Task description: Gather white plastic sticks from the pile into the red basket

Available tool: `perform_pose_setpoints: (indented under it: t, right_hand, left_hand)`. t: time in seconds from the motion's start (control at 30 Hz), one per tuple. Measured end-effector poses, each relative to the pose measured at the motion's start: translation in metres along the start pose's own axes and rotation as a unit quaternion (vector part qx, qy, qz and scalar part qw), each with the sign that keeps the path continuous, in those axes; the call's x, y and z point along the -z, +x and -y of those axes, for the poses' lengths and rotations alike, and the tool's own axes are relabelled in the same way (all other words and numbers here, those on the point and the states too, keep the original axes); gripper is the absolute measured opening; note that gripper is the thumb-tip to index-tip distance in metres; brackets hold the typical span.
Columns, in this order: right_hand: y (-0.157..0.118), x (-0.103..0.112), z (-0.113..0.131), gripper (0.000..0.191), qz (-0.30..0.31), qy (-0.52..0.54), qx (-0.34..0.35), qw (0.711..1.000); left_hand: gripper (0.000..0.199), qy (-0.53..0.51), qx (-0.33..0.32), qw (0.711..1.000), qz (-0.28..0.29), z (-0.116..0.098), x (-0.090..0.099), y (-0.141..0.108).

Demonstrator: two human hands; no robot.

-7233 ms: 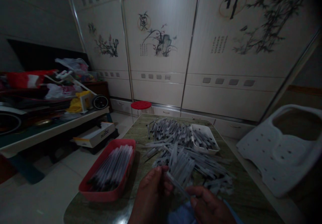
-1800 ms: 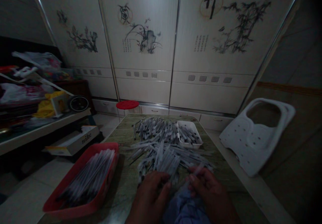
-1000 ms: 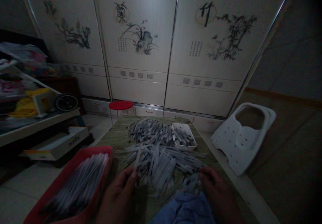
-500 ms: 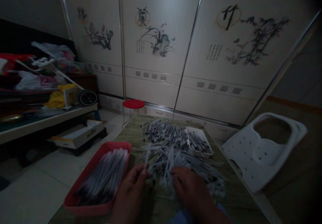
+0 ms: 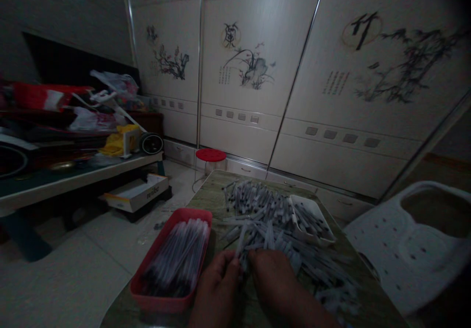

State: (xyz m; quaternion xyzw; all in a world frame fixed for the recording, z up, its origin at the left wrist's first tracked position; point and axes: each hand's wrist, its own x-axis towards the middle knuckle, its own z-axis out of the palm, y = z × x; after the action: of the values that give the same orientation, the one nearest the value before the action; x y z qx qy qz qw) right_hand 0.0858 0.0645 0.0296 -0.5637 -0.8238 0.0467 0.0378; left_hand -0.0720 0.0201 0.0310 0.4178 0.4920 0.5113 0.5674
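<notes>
Closest to the camera, the person's left hand (image 5: pixel 217 293) and right hand (image 5: pixel 274 276) reach over a loose heap of slender clear plastic tubes with dark tips (image 5: pixel 312 269), lying crossed on a green mottled table (image 5: pixel 206 198). Many tubes are sorted: a red rectangular plastic tray (image 5: pixel 191 211) beside the left hand is well filled with parallel rows. Many more lie unsorted, so a large share looks left to do.

The left fingers (image 5: pixel 231 264) curl closely together at the heap's near edge, with one tube standing up just beside them; blur hides whether they pinch it. The right fingers (image 5: pixel 255 255) lie pressed together over the tubes, touching them, their grip unclear.

Farther along the table, a white plastic tray (image 5: pixel 316 240) holds a shallow, untidy load of tubes, with a second loose heap (image 5: pixel 253 203) beside it. Beyond stand a round red stool (image 5: pixel 211 155) and cream cabinet doors painted with ink plants (image 5: pixel 253 68).
</notes>
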Motion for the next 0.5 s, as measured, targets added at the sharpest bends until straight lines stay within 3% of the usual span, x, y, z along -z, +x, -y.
perform_pose_setpoints:
  t: [0.27,0.5]
  right_hand:
    - [0.004,0.006,0.000,0.034,0.017,-0.005,0.015,1.000]
    - [-0.010,0.010,-0.007,0.027,-0.032,0.057,0.020,0.998]
  left_hand:
    - [0.028,0.028,-0.002,1.000,-0.004,-0.003,0.008,0.000]
    - [0.027,0.027,-0.008,1.000,0.011,0.002,0.008,0.001]
